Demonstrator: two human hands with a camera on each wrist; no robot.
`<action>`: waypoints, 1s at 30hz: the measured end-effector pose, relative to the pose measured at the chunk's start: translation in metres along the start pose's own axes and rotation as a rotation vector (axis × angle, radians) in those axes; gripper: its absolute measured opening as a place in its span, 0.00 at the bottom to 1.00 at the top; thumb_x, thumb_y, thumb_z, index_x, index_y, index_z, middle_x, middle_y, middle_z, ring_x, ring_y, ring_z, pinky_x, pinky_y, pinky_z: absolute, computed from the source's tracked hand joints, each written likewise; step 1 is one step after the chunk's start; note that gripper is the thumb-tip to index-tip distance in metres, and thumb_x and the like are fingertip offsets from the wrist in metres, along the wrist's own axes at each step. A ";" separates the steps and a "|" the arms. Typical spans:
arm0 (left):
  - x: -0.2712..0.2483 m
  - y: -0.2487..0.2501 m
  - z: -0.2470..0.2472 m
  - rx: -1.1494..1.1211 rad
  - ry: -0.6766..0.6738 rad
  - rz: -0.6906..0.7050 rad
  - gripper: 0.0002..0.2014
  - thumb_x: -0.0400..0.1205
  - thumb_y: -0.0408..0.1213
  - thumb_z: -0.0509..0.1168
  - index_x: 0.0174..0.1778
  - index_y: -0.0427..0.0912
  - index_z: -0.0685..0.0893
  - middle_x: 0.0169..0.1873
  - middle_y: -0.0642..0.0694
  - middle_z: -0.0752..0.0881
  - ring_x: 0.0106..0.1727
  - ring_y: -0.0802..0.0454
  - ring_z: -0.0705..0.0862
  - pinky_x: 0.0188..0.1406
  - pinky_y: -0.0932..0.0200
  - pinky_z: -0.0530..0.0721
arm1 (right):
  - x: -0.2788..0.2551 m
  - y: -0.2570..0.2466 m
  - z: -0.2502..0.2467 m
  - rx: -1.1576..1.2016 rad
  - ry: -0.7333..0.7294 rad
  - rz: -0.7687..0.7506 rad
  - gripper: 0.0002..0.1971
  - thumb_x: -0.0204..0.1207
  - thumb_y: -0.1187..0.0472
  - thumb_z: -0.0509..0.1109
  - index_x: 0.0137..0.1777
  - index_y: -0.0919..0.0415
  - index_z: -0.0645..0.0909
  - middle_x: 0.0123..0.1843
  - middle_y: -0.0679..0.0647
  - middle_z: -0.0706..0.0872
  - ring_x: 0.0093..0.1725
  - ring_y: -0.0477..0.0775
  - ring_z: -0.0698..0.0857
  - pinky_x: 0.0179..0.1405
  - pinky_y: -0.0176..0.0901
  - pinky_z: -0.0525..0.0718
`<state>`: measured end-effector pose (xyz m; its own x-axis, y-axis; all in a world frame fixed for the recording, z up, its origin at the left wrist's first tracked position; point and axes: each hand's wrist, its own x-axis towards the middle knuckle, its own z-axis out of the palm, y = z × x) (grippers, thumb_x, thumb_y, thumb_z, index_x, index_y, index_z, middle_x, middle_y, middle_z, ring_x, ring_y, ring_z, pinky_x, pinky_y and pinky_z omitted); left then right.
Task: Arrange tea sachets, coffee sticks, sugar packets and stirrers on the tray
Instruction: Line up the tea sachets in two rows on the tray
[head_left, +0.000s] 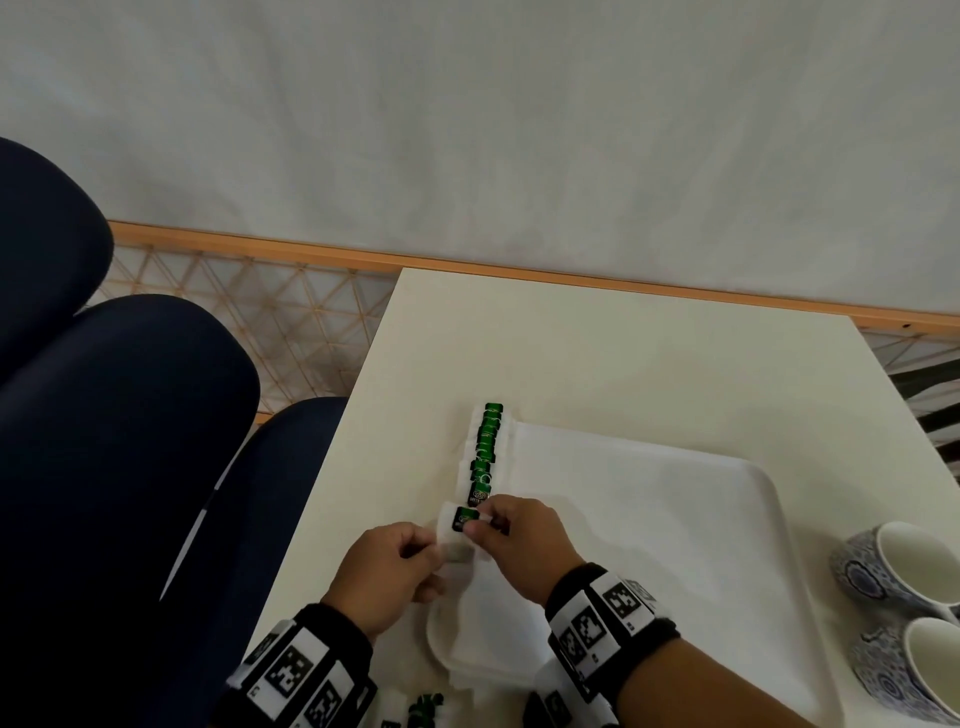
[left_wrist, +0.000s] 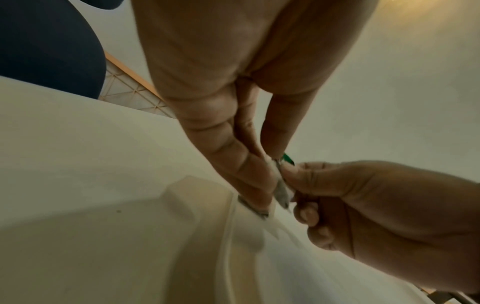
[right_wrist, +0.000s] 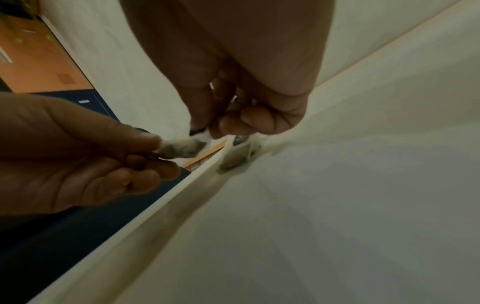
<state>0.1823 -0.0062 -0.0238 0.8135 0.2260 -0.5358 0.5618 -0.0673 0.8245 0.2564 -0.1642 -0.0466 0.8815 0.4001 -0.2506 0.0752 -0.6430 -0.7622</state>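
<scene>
White table (head_left: 597, 353) carrying a white tray (head_left: 675, 519) toward its near edge, two patterned cups (head_left: 893, 613) sitting at the right edge. Row of tea sachets (head_left: 487, 452) running along the tray's left rim, green tags overlapping. Both hands pinching one more tea sachet (head_left: 462, 522) at the row's near end: left hand (head_left: 389, 571) gripping the bag part, right hand (head_left: 519, 540) pinching the tag side. Probably risking a torn bag or pulled string from tugging both ways, or nudging the leaning row and toppling it over the rim.

Left hand (head_left: 387, 569) and right hand (head_left: 519, 540) — fingertips pinched, touching
</scene>
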 end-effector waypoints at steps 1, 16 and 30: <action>0.001 -0.002 -0.002 0.002 0.027 -0.003 0.05 0.80 0.26 0.67 0.42 0.36 0.86 0.35 0.39 0.89 0.34 0.43 0.89 0.36 0.53 0.86 | 0.001 0.003 -0.001 -0.039 0.019 0.033 0.13 0.78 0.52 0.71 0.33 0.48 0.74 0.30 0.43 0.76 0.31 0.38 0.73 0.32 0.27 0.70; -0.007 0.002 -0.026 -0.013 0.145 0.026 0.05 0.80 0.27 0.66 0.47 0.38 0.87 0.38 0.41 0.89 0.35 0.44 0.90 0.38 0.53 0.88 | 0.009 -0.001 0.002 0.016 0.103 0.245 0.16 0.75 0.46 0.72 0.49 0.53 0.70 0.40 0.48 0.81 0.37 0.48 0.78 0.31 0.38 0.74; -0.011 -0.003 -0.028 -0.013 0.150 0.011 0.05 0.81 0.28 0.66 0.48 0.39 0.87 0.42 0.41 0.89 0.36 0.43 0.90 0.39 0.52 0.88 | 0.011 -0.001 0.003 -0.221 -0.017 0.132 0.23 0.73 0.50 0.75 0.52 0.53 0.61 0.46 0.52 0.80 0.41 0.53 0.77 0.38 0.41 0.72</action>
<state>0.1675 0.0189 -0.0152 0.7872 0.3685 -0.4945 0.5505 -0.0585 0.8328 0.2643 -0.1572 -0.0503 0.8825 0.3132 -0.3508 0.0619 -0.8168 -0.5735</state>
